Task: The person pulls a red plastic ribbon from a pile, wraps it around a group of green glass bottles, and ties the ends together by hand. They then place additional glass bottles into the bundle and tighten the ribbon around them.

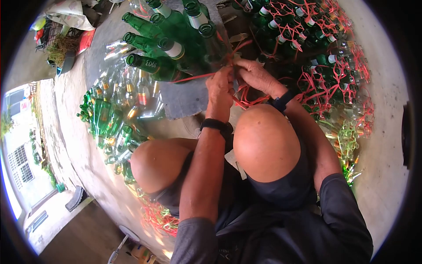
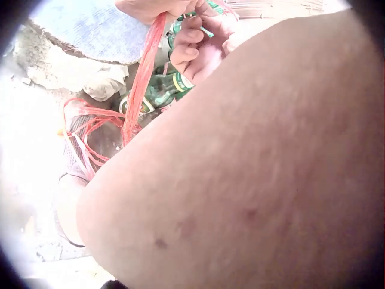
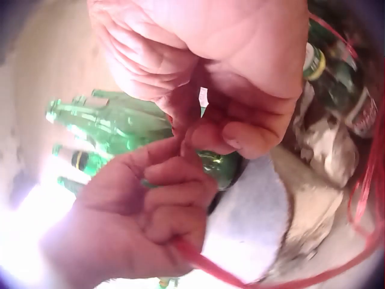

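Observation:
A cluster of green glass bottles [image 1: 182,48] stands on a grey board [image 1: 182,103] in front of the knees. Red plastic twine [image 1: 193,78] runs taut across the near side of these bottles to the hands. My left hand [image 1: 220,90] grips the twine in curled fingers; a loose length trails from it in the right wrist view. Close against it, my right hand [image 1: 257,77] pinches the twine, its fingertips meeting the left ones in the right wrist view [image 3: 204,54]. The pinched spot itself is mostly hidden by fingers.
Many bottles bound in red twine netting [image 1: 334,83] stand to the right, beside the wall. Loose clear and green bottles [image 1: 103,114] lie at the left. Slack loops of twine [image 2: 90,129] hang near a foot. Both bare knees [image 1: 266,143] are close below the hands.

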A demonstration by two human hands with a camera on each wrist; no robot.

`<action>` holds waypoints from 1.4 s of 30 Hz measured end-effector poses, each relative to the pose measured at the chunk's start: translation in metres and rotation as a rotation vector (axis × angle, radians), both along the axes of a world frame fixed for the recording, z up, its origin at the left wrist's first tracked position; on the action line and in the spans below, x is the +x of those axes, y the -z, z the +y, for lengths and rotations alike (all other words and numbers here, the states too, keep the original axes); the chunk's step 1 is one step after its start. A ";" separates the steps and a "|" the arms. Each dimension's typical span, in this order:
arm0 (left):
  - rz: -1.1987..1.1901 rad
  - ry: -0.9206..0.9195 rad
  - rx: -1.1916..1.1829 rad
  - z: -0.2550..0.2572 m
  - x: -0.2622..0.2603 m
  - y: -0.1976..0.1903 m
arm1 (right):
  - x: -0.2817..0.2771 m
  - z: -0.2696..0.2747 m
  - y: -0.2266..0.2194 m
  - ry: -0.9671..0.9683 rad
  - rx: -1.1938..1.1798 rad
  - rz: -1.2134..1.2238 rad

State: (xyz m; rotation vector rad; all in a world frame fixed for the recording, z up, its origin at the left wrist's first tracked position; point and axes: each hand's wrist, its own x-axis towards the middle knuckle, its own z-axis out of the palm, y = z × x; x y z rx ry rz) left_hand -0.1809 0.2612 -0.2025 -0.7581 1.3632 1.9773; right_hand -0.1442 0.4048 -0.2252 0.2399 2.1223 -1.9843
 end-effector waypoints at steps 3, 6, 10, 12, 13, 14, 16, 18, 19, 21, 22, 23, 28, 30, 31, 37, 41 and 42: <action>-0.029 0.019 -0.013 0.001 -0.002 -0.006 | 0.008 -0.009 0.002 -0.047 0.110 0.049; -0.034 0.006 -0.039 0.002 -0.002 -0.007 | 0.015 -0.008 0.000 -0.047 0.177 0.116; 0.017 0.036 -0.018 -0.001 0.001 -0.003 | 0.027 0.013 0.005 -0.035 0.366 0.233; 0.022 0.042 -0.041 -0.002 0.003 0.001 | 0.028 0.032 0.005 -0.088 0.588 0.229; 0.028 0.051 -0.068 -0.002 0.003 0.002 | 0.030 0.034 -0.012 -0.084 0.622 0.134; 0.028 0.048 -0.065 -0.002 0.005 0.002 | 0.031 0.037 -0.022 -0.087 0.624 0.134; 0.091 0.033 -0.076 -0.003 0.008 0.002 | 0.033 0.046 -0.036 -0.050 0.528 0.088; 0.100 0.021 -0.091 -0.002 0.008 0.007 | 0.032 0.051 -0.043 -0.052 0.579 0.135; 0.111 0.011 -0.108 -0.001 0.008 0.008 | 0.031 0.055 -0.043 -0.042 0.631 0.190; 0.285 0.013 -0.100 0.000 0.011 0.021 | 0.026 0.058 -0.048 -0.035 0.734 0.182; 0.372 0.015 -0.097 0.000 0.012 0.027 | 0.025 0.059 -0.049 -0.036 0.734 0.183; 0.459 0.015 -0.093 0.000 0.012 0.032 | 0.023 0.060 -0.049 -0.036 0.784 0.164; 0.232 -0.030 -0.134 0.003 0.011 0.019 | 0.020 0.059 -0.050 0.111 0.811 0.312; 0.250 -0.017 -0.150 0.003 0.012 0.023 | 0.020 0.054 -0.067 0.243 0.921 0.359; 0.272 0.000 -0.165 0.003 0.012 0.023 | 0.018 0.050 -0.075 0.256 0.871 0.429; 0.220 0.029 -0.156 0.002 0.008 0.022 | 0.010 0.012 -0.067 0.046 0.389 0.243; 0.217 0.026 -0.126 0.001 0.007 0.014 | 0.003 0.002 -0.066 -0.128 0.337 -0.207; 0.214 0.058 -0.150 -0.001 0.009 0.006 | 0.003 0.002 -0.062 -0.131 0.338 -0.206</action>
